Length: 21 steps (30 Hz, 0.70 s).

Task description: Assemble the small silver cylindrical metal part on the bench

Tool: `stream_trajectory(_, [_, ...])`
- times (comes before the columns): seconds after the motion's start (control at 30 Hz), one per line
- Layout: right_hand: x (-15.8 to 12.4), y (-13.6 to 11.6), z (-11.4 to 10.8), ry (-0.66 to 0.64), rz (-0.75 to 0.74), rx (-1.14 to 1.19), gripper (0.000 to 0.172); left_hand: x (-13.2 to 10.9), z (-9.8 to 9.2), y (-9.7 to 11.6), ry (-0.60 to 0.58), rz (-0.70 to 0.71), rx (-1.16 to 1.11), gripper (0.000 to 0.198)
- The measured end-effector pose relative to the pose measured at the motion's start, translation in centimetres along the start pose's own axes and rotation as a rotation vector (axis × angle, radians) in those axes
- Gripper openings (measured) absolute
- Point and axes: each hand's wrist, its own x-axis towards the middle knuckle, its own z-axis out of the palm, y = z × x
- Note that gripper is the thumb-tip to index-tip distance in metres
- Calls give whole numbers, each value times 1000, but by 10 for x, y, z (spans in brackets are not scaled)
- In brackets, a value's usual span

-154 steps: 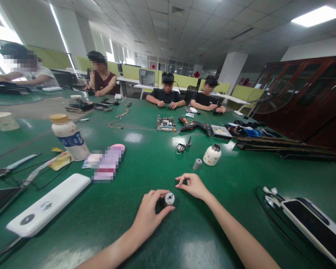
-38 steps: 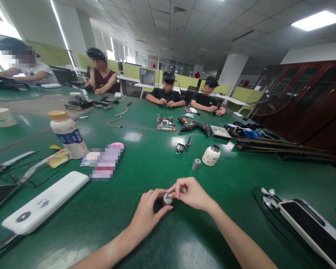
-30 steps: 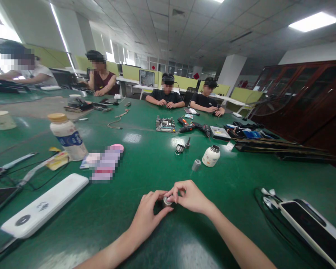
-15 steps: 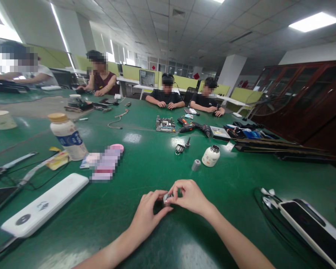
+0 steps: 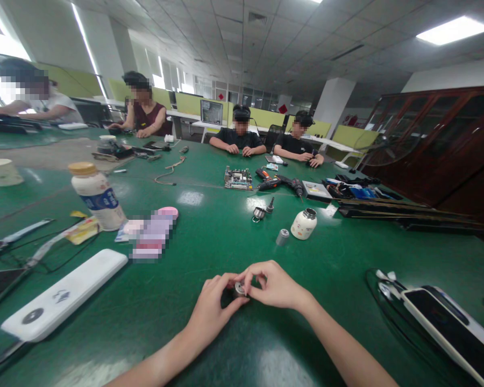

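Note:
A small silver metal cylinder [image 5: 239, 291] rests on the green table [image 5: 210, 231] in front of me. My left hand [image 5: 212, 309] is wrapped round its side, fingers closed on it. My right hand [image 5: 275, 285] meets it from the right, thumb and fingertips pinched at the cylinder's top. Whether anything small sits between those fingertips is hidden. Farther back stand a small grey cap [image 5: 282, 236] and a white jar [image 5: 304, 224] with an open mouth.
A white remote-like device [image 5: 62, 301] lies at left, a white bottle [image 5: 97, 196] with a tan cap behind it. A phone [image 5: 452, 330] and cable lie at right. A circuit board [image 5: 239, 178], power drills [image 5: 280, 184] and several seated people are across the table.
Five seconds ago my right hand was apart from the cylinder, pinching something. It has since closed onto the cylinder's top and stays there; my left hand keeps its grip.

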Motion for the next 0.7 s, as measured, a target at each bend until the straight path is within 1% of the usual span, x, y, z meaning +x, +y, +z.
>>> stream_trajectory(0.07, [0,-1,1,12,-6,-9,7,0,0,-1,2,1,-8,26])
stream_trajectory(0.17, [1,-1,2,63,-2,-51,3,-1,1,-2,-2,-2,-13,27])
stream_trajectory(0.43, [4,5,3,150,101,-100,14,-1,1,-2,-11,-14,-12,33])
stream_trajectory(0.53, [3,6,2,140,100,-125,14,-1,0,-1,-11,-14,-9,32])
stream_trajectory(0.7, [2,7,1,99,37,-163,13,-1,1,-1,-16,-15,-10,31])
